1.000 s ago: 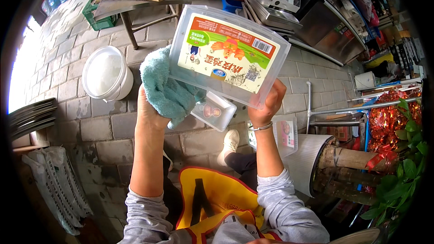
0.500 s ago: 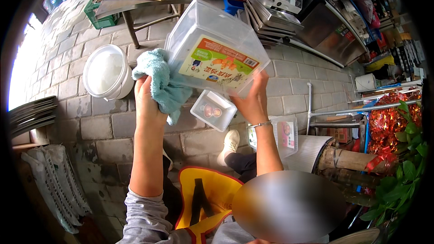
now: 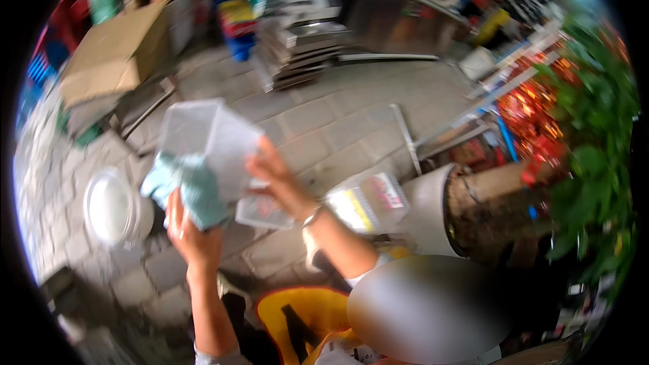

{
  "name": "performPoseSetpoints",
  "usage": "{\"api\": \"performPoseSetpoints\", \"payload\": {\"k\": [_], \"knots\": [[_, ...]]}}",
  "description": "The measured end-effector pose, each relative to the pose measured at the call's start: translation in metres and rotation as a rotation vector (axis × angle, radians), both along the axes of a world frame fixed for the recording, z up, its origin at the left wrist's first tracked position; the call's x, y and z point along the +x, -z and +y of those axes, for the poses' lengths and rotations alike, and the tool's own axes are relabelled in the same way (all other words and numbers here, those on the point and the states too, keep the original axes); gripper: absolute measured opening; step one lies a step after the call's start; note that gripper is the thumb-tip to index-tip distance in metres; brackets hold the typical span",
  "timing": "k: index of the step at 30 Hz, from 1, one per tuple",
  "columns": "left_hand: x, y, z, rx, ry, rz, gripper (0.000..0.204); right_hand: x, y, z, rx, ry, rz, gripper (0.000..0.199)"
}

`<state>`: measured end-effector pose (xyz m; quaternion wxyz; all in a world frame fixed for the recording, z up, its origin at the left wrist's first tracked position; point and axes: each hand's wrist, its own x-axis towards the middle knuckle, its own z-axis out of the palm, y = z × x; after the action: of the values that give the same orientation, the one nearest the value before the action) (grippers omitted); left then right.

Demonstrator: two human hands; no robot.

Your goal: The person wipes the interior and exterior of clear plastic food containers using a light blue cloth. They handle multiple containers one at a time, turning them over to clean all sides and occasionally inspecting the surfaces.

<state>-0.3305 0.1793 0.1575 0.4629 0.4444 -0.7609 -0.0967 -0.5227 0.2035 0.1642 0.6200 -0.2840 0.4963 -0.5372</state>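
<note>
My left hand (image 3: 193, 236) grips a light blue cloth (image 3: 184, 186), which presses against the near left side of a clear plastic box (image 3: 233, 152). My right hand (image 3: 276, 172) holds that box by its right side, with the fingers smeared by motion. The box is tilted above the paving, and no label shows on it from here. Below it, partly behind my right hand, a small clear tub (image 3: 253, 211) rests on the ground. To the left of the cloth stands a round white bucket (image 3: 111, 209).
Another clear box with labels (image 3: 368, 203) lies right of my right forearm, beside a grey cylinder (image 3: 427, 209). Metal trays (image 3: 297, 51) are stacked at the back. A cardboard box (image 3: 115, 61) sits far left. Metal rails (image 3: 405, 138) and leafy plants (image 3: 591, 182) border the right.
The whole view has swung to the right and is blurred. The clear box has been turned in my hands, so its colourful label no longer shows. The cloth stays in my left hand.
</note>
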Motion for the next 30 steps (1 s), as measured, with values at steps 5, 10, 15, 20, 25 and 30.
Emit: {"api": "performPoseSetpoints", "payload": {"k": [5, 10, 15, 20, 25, 30], "knots": [[-0.001, -0.002, 0.013, -0.128, 0.097, -0.172, 0.035, 0.012, -0.012, -0.002, -0.030, -0.013, -0.080, 0.110], [-0.020, -0.013, 0.018, -0.123, 0.234, -0.193, 0.034, 0.007, 0.007, -0.001, -0.166, 0.115, 0.014, 0.109], [-0.024, -0.012, 0.020, -0.147, 0.320, -0.207, 0.032, 0.013, -0.014, 0.001, 0.058, 0.151, -0.059, 0.091], [-0.031, -0.015, 0.020, -0.026, 0.393, -0.148, 0.035, 0.006, 0.014, -0.008, -0.155, 0.350, 0.042, 0.088], [-0.037, -0.021, 0.026, -0.096, 0.373, -0.155, 0.033, 0.008, 0.022, -0.006, -0.230, 0.353, 0.214, 0.108], [-0.022, -0.028, 0.014, 0.064, 0.439, -0.003, 0.031, 0.011, 0.027, -0.020, -0.278, 0.389, 0.323, 0.100]]}}
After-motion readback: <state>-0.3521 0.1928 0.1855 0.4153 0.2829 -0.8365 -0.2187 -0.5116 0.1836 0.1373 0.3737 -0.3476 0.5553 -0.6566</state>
